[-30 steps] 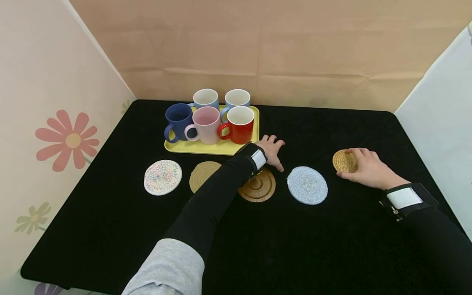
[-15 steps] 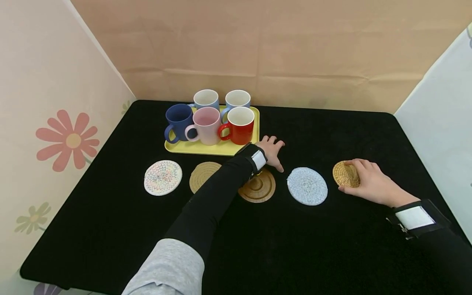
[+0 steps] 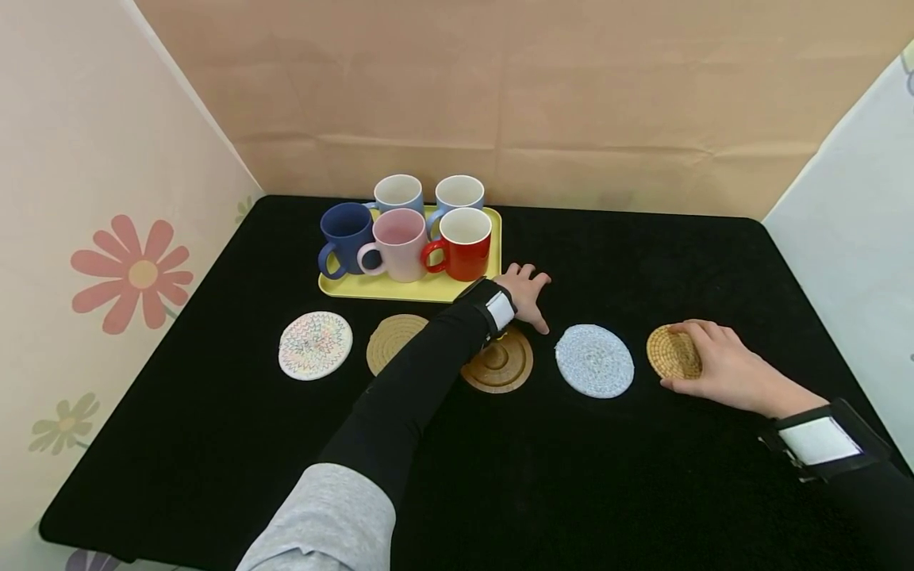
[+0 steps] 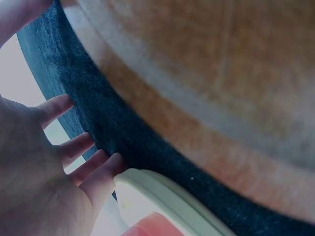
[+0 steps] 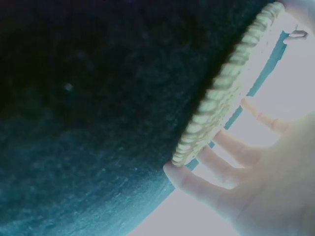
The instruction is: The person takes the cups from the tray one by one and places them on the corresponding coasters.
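My right hand point(image 3: 731, 371) grips a round straw-coloured woven coaster point(image 3: 671, 354) by its edge at the right of the table. In the right wrist view, the coaster's ridged rim point(image 5: 211, 103) lies between thumb and fingers, close over the black cloth. My left hand point(image 3: 524, 296) spreads its fingers low over the cloth, right of the yellow tray point(image 3: 385, 289). Under its wrist lies a brown wooden coaster point(image 3: 500, 365), partly hidden by the sleeve. A pale blue coaster point(image 3: 595, 361) lies flat between the two hands.
Several mugs stand on the tray, among them a red mug point(image 3: 467, 258), a pink mug point(image 3: 401, 252) and a dark blue mug point(image 3: 347, 234). Left of the forearm lie a tan woven coaster point(image 3: 393, 337) and a multicoloured coaster point(image 3: 315, 346). Walls enclose the back and sides.
My right hand has drawn back toward the near edge, pulling the woven coaster slightly nearer and level with the pale blue one. My left hand has stayed still.
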`<state>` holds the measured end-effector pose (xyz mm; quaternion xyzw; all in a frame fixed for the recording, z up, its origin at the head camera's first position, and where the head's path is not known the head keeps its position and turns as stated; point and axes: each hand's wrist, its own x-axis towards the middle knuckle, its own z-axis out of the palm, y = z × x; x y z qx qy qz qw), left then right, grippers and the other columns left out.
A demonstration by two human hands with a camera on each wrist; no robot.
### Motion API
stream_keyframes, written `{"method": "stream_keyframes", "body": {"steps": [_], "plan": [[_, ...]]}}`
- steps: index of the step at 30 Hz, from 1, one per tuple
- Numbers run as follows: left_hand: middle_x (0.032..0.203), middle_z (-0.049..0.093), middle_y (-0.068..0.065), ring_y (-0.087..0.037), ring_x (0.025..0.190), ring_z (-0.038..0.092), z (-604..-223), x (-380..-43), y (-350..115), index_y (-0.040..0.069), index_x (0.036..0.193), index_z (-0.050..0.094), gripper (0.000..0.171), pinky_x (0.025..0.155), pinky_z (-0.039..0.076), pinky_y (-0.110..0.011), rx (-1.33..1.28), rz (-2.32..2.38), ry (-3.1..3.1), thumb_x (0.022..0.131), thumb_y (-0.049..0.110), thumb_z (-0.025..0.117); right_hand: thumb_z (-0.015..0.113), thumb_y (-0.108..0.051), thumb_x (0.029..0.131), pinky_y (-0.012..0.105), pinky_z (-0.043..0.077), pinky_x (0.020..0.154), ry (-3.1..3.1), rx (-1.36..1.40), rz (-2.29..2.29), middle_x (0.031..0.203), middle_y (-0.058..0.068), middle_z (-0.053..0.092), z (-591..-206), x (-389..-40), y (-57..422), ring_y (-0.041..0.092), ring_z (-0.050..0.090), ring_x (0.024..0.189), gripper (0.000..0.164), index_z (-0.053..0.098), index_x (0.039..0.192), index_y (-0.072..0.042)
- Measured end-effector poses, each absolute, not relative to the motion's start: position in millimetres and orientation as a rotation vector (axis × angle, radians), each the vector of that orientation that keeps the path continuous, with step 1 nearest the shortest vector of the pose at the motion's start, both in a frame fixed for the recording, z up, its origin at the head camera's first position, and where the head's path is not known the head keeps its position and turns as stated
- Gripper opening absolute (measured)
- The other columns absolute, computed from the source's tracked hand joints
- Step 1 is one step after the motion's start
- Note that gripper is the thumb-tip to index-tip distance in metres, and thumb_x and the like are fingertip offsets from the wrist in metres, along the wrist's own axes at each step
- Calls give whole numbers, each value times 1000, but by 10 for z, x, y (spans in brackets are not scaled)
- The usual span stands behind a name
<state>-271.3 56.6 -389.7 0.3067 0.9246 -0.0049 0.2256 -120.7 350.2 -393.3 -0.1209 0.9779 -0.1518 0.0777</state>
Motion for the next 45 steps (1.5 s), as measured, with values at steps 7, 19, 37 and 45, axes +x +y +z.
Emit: {"method": "stream_keyframes", "body": {"steps": [7, 19, 37, 45], "plan": [[156, 21, -6, -25, 136, 24, -3905, -2723, 563, 27, 153, 25, 89, 106, 32, -36, 844, -7, 2544, 82, 60, 67, 79, -46, 78, 65, 41, 79, 2926, -363, -441, 128, 33, 38, -3939, -1168, 3498, 53, 36, 112, 82, 42, 132, 3], [156, 21, -7, -26, 135, 24, -3889, -2696, 564, 26, 153, 25, 88, 106, 33, -37, 854, -8, 2547, 83, 59, 67, 79, -44, 78, 68, 38, 82, 2918, -371, -463, 129, 34, 37, -3947, -1124, 3536, 54, 34, 114, 81, 41, 132, 2], [157, 20, -9, -27, 136, 24, -3736, -2594, 496, 23, 153, 26, 85, 107, 31, -37, 876, 27, 2532, 85, 56, 65, 77, -46, 80, 73, 33, 86, 2916, -352, -467, 134, 38, 32, -3950, -1092, 3576, 59, 31, 118, 83, 39, 135, 3], [161, 13, -8, -26, 144, 17, -3812, -2658, 549, 24, 155, 21, 89, 112, 25, -37, 869, -60, 2518, 86, 60, 62, 74, -51, 81, 78, 22, 92, 2831, -307, -482, 150, 39, 6, -3974, -1079, 3598, 62, 8, 133, 105, 18, 151, 3]]}}
